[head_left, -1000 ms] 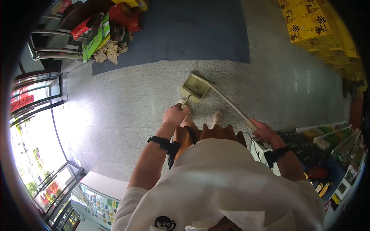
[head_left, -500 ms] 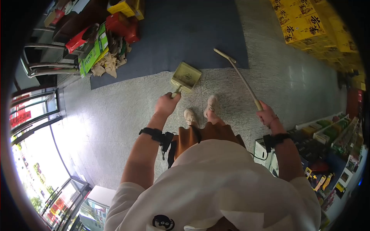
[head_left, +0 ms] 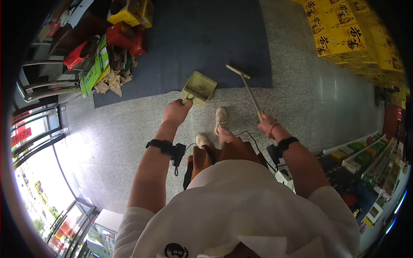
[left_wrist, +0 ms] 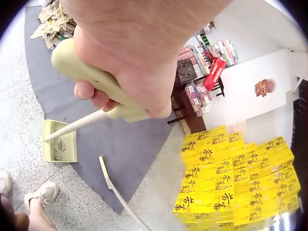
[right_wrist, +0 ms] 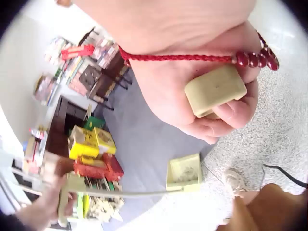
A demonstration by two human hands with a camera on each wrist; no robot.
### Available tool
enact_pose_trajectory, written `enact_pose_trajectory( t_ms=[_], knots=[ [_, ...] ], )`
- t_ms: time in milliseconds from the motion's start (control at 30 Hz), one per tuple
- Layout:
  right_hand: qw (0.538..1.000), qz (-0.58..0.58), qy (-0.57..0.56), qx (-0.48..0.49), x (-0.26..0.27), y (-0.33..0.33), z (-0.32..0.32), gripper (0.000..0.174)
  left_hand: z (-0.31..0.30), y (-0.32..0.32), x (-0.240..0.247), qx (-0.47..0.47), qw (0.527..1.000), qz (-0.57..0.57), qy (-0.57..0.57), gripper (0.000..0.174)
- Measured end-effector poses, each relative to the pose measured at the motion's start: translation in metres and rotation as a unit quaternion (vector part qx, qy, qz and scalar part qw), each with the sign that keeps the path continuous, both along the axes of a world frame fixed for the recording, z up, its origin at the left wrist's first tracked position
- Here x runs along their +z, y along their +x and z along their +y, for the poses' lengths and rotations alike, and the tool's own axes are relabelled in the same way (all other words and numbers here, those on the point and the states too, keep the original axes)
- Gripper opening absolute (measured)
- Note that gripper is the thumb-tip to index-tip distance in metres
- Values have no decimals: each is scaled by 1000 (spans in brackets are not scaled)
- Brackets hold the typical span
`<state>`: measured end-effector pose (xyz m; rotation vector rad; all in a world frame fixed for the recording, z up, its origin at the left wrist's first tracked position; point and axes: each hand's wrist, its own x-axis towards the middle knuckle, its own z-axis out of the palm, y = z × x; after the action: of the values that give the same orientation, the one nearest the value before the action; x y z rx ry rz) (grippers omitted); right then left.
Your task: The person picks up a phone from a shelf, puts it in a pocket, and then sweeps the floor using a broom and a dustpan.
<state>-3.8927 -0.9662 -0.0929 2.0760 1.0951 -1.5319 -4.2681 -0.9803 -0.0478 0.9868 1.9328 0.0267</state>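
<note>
My left hand (head_left: 177, 112) grips the handle of a pale green dustpan (head_left: 199, 87), whose pan lies at the near edge of the dark mat. In the left wrist view the fingers of the left hand (left_wrist: 127, 72) are curled round the thick handle grip (left_wrist: 91, 74). My right hand (head_left: 268, 124) holds the upper end of a long stick (head_left: 253, 95) with a narrow crosswise head (head_left: 237, 71) over the mat, right of the dustpan. The right wrist view shows the right hand (right_wrist: 207, 96) curled round the handle's end (right_wrist: 216, 90). Grey dirt (right_wrist: 187, 174) shows in the pan.
A dark grey mat (head_left: 206, 34) covers the floor ahead. Stacked yellow boxes (head_left: 340, 38) stand at the right. Cardboard scraps (head_left: 112, 81) and red boxes (head_left: 129, 38) are at the upper left. Shelves of goods (head_left: 365, 159) stand at the lower right. Both feet are near the dustpan.
The dustpan has moved up and left from the bare floor to the mat's edge. The stick's head came off the dustpan, swung out over the mat, then shifted slightly back left. The feet have stepped.
</note>
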Motion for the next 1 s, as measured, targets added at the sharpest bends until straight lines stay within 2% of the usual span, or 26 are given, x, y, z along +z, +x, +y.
enact_pose_trajectory(
  t_ms=[67,100,167,200,267,367,433,533,600,633,700,867,933,1000],
  knots=[
    [997,-7,7,80,4,12,-19,76,6,1,2,-9,1000,15,2,61],
    [997,-8,7,79,12,20,-23,76,9,2,3,-20,999,30,4,60],
    [991,58,-3,122,34,41,-23,77,11,4,4,-23,999,35,4,60],
    [991,58,-4,123,54,49,-17,77,10,4,4,-24,999,42,3,59],
    [992,106,-54,41,94,65,-1,76,9,2,6,-20,999,42,-6,58],
    [993,112,-15,30,100,90,-3,75,5,-1,2,-11,999,38,-18,57],
    [994,98,9,56,98,85,11,76,6,0,2,-7,999,36,-21,56],
    [998,64,11,6,63,71,37,76,11,5,11,-9,999,39,-25,56],
    [985,-21,97,144,16,63,40,75,15,8,14,-10,998,47,-33,56],
    [984,-20,96,145,14,56,39,75,15,9,15,-9,998,48,-34,56],
    [995,19,-11,100,12,37,32,73,15,8,13,-4,998,40,-43,57],
    [988,84,-29,129,75,35,18,77,14,-1,11,2,999,23,-45,59],
    [984,106,-81,119,100,32,24,78,11,-13,10,4,999,22,-42,60],
    [987,107,-52,111,105,29,12,77,6,-28,5,-3,999,4,-34,62]
  ],
)
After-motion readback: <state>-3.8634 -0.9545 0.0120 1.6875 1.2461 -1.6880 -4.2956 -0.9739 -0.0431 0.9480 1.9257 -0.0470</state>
